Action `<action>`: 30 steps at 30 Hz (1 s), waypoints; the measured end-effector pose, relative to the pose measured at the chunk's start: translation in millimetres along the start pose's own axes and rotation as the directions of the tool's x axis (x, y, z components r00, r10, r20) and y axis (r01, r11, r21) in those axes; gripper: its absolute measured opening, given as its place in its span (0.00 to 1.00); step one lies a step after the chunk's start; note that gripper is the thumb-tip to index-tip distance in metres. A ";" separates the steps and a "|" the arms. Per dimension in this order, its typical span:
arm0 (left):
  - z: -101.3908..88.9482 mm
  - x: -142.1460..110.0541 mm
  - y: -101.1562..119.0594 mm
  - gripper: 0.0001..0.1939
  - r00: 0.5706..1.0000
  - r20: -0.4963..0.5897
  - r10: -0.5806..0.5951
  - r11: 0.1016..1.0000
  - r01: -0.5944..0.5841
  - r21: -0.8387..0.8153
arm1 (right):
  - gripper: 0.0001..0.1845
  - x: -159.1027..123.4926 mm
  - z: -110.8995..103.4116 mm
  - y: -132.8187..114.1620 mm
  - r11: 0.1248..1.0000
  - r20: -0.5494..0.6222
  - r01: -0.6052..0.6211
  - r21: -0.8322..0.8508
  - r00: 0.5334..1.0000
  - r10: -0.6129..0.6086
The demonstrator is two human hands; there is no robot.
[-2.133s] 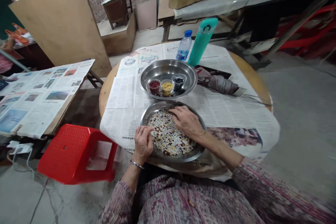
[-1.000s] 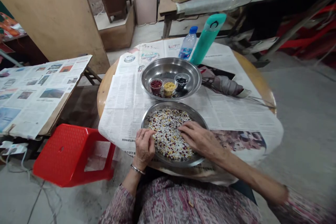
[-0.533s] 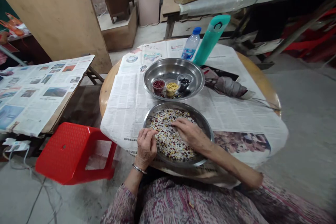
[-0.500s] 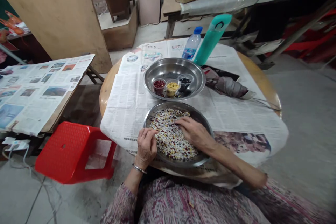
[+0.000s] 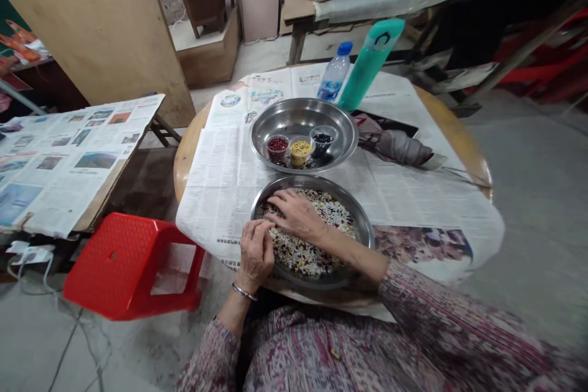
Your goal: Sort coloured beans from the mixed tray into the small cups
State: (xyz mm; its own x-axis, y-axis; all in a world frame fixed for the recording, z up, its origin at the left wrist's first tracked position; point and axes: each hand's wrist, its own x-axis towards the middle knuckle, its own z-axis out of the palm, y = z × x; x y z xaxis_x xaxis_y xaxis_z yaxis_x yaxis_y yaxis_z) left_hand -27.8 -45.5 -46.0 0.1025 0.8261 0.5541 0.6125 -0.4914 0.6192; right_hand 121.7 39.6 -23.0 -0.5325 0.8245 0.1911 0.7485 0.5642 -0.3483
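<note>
A steel basin (image 5: pixel 367 229) in front of me holds a mix of white grains and red, yellow and dark beans (image 5: pixel 307 257). Over its left side reaches my right hand (image 5: pixel 296 214), palm down, fingers somewhat apart on the mix. My left hand (image 5: pixel 256 251), with a bangle at the wrist, rests at the left rim; its fingers are bent together, and what they hold, if anything, is hidden. Behind stands a second steel basin (image 5: pixel 303 111) with three clear cups: red beans (image 5: pixel 278 145), yellow beans (image 5: pixel 301 150) and black beans (image 5: pixel 323 139).
Newspaper (image 5: pixel 211 196) covers the round table. Beyond the basins stand a water bottle (image 5: pixel 334 73) and a tilted teal bottle (image 5: pixel 372 64). A folded grey umbrella (image 5: pixel 404 147) lies to the right. On the floor at left is a red stool (image 5: pixel 114 263), near another newspaper-covered table (image 5: pixel 68 159).
My right hand has moved left across the mix, from the basin's right-middle to its left side near my left hand. The left hand has stayed at the rim.
</note>
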 end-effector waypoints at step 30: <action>-0.2 -1.7 -0.7 0.13 1.000 -0.012 -0.005 1.000 0.005 0.008 | 0.10 -81.2 -18.4 2.3 0.974 0.109 0.139 0.179 0.981 -0.160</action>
State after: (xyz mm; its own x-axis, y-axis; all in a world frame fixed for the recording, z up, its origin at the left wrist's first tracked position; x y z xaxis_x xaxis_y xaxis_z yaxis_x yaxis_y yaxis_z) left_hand -28.5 -46.6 -47.2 0.0899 0.8250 0.5580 0.6192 -0.4851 0.6174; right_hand 173.9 -25.3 -22.4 -0.6855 0.7139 0.1429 0.5842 0.6565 -0.4772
